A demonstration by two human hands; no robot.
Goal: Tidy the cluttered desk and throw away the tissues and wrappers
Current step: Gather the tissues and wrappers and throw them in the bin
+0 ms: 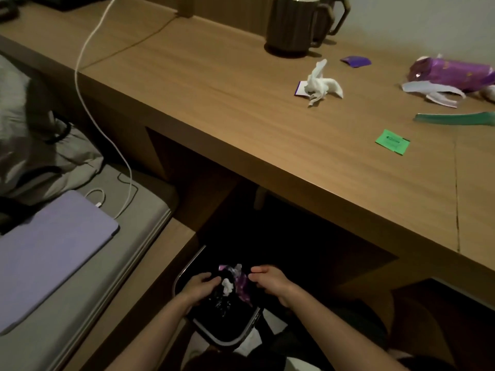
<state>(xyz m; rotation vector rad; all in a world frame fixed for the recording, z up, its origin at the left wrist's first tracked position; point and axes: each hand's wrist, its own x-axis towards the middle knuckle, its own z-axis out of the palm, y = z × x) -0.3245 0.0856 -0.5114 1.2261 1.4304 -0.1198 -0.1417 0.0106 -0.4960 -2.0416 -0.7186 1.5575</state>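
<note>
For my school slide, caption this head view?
Left hand and right hand over a black bin with white tissue and purple wrapper, below a wooden desk.

A single wide-angle camera on the person's head looks forward and steeply down, from a spot just short of the desk's (pixel 241 129) near edge, which cuts slantwise across the frame from 10 o'clock to 4 o'clock. It sits close (forearms enter from the bottom border): the left hand (pixel 199 287) and right hand (pixel 270 283) lie at 6 o'clock above the bin (pixel 222 336) in the dark space under the desk. The mug (pixel 292 25) at 12 o'clock stands near the far wall, and the bed (pixel 150 210) fills 9 o'clock.
</note>
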